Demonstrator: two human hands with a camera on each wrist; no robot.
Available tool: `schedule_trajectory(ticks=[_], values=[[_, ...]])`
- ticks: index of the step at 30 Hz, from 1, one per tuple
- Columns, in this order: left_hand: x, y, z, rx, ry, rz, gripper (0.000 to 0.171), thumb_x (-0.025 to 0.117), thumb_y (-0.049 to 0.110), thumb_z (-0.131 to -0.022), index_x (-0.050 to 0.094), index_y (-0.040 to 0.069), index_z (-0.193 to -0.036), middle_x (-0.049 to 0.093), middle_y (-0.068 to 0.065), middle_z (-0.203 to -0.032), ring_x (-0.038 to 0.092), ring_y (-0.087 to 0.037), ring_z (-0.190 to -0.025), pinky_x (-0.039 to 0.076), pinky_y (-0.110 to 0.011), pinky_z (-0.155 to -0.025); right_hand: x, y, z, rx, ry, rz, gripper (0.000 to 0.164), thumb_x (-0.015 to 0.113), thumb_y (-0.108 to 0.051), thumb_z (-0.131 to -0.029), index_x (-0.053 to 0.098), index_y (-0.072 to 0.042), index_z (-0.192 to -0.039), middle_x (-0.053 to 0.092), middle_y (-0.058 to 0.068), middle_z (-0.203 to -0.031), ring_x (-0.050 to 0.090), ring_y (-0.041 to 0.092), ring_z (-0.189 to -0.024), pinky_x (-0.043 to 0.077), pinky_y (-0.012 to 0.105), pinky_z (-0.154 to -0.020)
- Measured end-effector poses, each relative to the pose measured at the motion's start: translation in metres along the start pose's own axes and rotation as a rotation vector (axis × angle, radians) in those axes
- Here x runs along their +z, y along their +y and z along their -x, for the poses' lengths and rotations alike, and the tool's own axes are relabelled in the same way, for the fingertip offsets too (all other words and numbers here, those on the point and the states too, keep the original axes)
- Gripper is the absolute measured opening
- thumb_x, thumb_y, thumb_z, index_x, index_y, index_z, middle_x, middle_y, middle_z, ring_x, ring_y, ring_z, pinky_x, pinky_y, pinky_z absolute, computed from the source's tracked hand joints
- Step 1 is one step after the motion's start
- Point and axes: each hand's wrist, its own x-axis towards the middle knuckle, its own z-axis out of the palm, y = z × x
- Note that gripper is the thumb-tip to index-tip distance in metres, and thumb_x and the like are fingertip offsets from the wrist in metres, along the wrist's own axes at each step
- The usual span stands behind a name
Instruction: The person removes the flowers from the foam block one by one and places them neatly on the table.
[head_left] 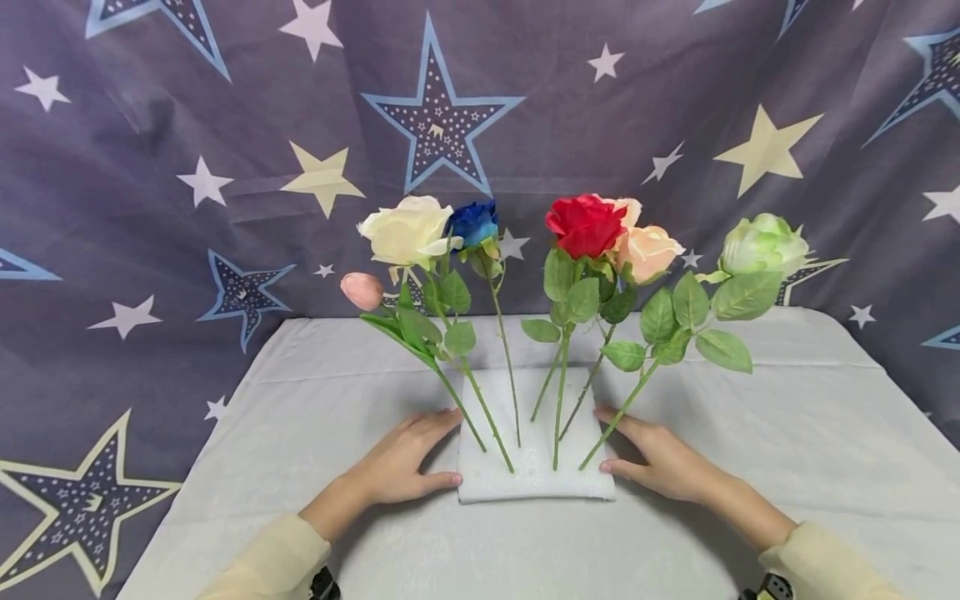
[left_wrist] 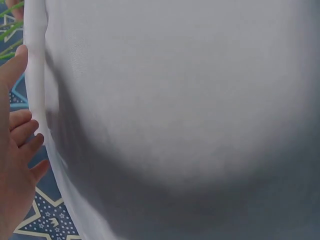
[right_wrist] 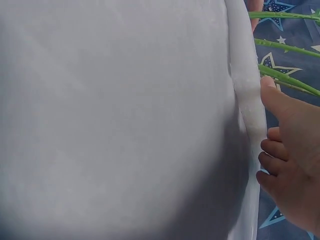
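Observation:
A white foam slab lies on the table with artificial flowers standing in it. On its left side are a pink tulip, a cream rose and a blue rose. A red rose, peach roses and a pale green flower leaning right fill the other side. My left hand rests at the slab's left edge, thumb toward the front corner, fingers extended. Opposite it, my right hand touches the right edge with thumb and fingers spread. Both wrist views show relaxed fingers along the slab.
A pale grey cloth covers the table. Behind it hangs a dark curtain printed with stars. Leaves of the green flower reach out above the right hand's side.

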Motion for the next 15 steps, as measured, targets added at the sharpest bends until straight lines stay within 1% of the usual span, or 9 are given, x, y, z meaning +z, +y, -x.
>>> schedule_trajectory(ticks=[3,5,11,15], values=[[0.0003,0.0008,0.0002,-0.006,-0.007,0.004,0.082,0.063,0.053,-0.081,0.039,0.004,-0.142,0.044,-0.014,-0.144,0.043,-0.029,-0.133,0.034,-0.051,-0.11,-0.0005,0.0009,0.0007,-0.02,-0.017,-0.004,0.072,0.07,-0.039,-0.081,0.046,0.002,-0.135,0.052,0.018,-0.136,0.052,0.034,-0.122,0.044,0.047,-0.1],[0.0002,0.0009,0.0003,-0.008,-0.012,0.0,0.082,0.063,0.053,-0.081,0.038,0.004,-0.142,0.044,-0.014,-0.144,0.042,-0.029,-0.133,0.034,-0.05,-0.11,-0.0015,0.0019,0.0013,-0.033,-0.037,-0.011,0.079,0.071,-0.043,-0.078,0.044,0.003,-0.136,0.049,0.019,-0.138,0.05,0.034,-0.123,0.042,0.048,-0.101],[-0.0001,0.0009,0.0013,0.002,-0.021,0.006,0.085,0.063,0.054,-0.08,0.037,0.003,-0.143,0.043,-0.014,-0.145,0.041,-0.028,-0.134,0.034,-0.05,-0.11,-0.0037,0.0055,0.0024,-0.051,-0.099,-0.039,0.103,0.074,-0.056,-0.064,0.038,0.003,-0.14,0.042,0.02,-0.143,0.046,0.034,-0.128,0.036,0.046,-0.105],[0.0006,0.0,0.0019,0.003,-0.027,0.008,0.086,0.063,0.056,-0.08,0.037,0.003,-0.143,0.043,-0.014,-0.145,0.041,-0.029,-0.134,0.034,-0.049,-0.11,-0.003,0.007,0.0025,-0.07,-0.097,-0.028,0.107,0.075,-0.058,-0.06,0.038,0.002,-0.14,0.041,0.02,-0.144,0.046,0.033,-0.128,0.036,0.045,-0.106]])
